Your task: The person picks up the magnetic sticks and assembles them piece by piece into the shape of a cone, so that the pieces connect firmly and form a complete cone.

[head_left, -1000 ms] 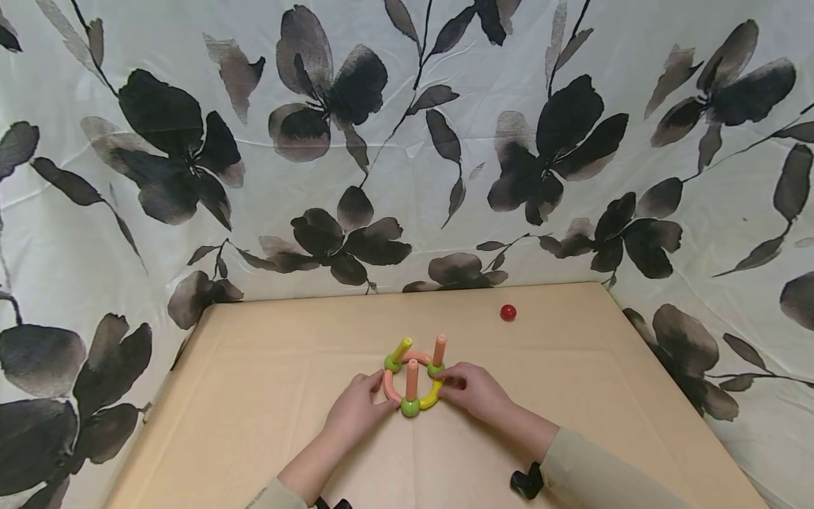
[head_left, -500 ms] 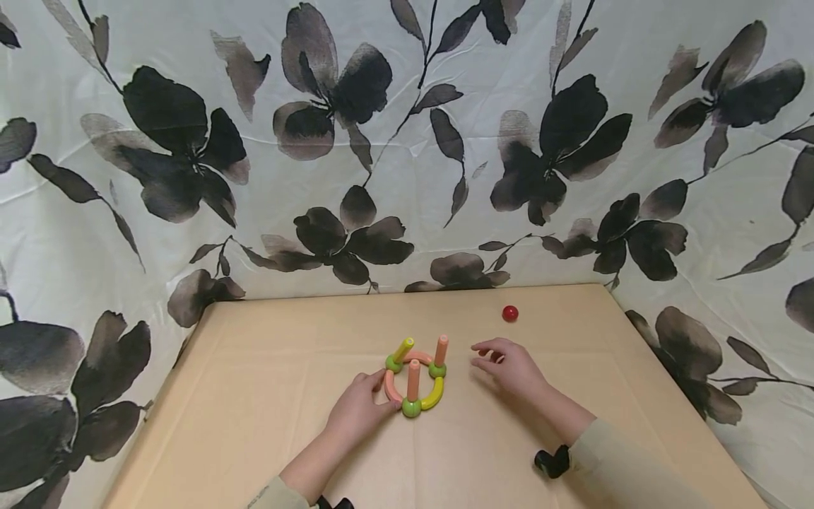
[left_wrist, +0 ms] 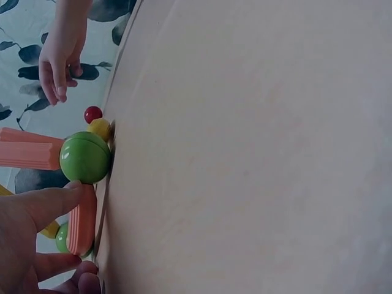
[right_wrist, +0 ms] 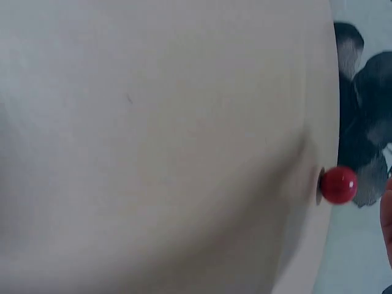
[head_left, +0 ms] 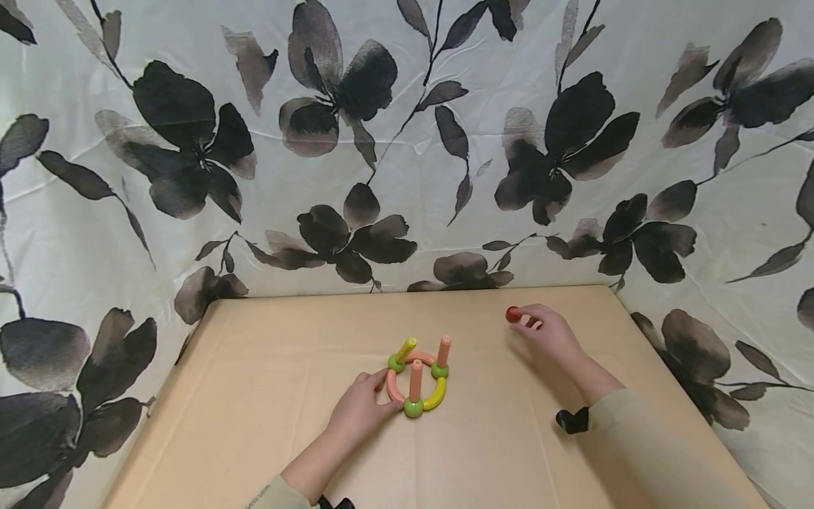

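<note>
My left hand (head_left: 359,408) pinches a pink curved piece on the near left of a ring-shaped building toy (head_left: 435,399). That ring joins pink and yellow curved pieces with green balls, and three rods stand up from it. The left wrist view shows the thumb against a green ball (left_wrist: 86,157) and the pink piece. At the far right, my right hand (head_left: 548,336) reaches beside a red ball (head_left: 512,314). In the right wrist view the red ball (right_wrist: 339,185) rests on the tabletop, with a gap to the fingertips (right_wrist: 388,214).
A light wood-coloured tabletop (head_left: 254,424) spreads around both hands. Behind it and along its sides hangs a white cloth (head_left: 445,233) with dark flowers. The red ball lies near the table's far edge. Black straps (head_left: 574,420) sit at the wrists.
My right hand has let go of the ring's yellow side and moved right and away to the red ball. The left hand keeps its hold in place.
</note>
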Demonstrator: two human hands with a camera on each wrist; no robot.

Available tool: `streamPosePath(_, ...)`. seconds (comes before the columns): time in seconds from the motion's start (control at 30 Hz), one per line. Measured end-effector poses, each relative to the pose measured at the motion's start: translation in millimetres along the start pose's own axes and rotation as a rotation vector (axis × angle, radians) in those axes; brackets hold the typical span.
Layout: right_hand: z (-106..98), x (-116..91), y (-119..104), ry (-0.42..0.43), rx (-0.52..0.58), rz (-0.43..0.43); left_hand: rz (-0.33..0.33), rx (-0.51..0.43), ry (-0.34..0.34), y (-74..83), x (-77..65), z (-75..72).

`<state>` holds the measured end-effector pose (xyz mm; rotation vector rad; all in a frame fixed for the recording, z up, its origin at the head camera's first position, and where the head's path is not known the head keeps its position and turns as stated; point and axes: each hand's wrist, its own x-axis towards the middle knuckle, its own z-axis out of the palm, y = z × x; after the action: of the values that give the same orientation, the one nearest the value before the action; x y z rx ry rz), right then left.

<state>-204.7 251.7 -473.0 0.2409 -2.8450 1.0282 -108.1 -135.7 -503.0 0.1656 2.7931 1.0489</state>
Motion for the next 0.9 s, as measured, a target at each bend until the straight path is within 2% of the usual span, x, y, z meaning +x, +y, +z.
streamPosePath(0.17,-4,17,15,-0.036,-0.075,-0.065,-0.005,0.004,-0.006,-1.3,0.4,1.1)
streamPosePath(0.37,-4,30,22,-0.136,-0.127,-0.055,0.001,0.002,-0.02,-2.2,1.3,0.9)
streamPosePath(0.53,2,40,27,-0.205,-0.242,-0.087,-0.003,0.0,-0.02,-2.0,1.4,0.2)
streamPosePath(0.67,6,46,31,-0.226,-0.354,-0.133,-0.013,-0.007,-0.022,-1.7,1.2,0.3)
streamPosePath(0.9,7,51,33,-0.248,-0.473,-0.172,-0.025,-0.006,-0.026,-1.6,1.4,0.1)
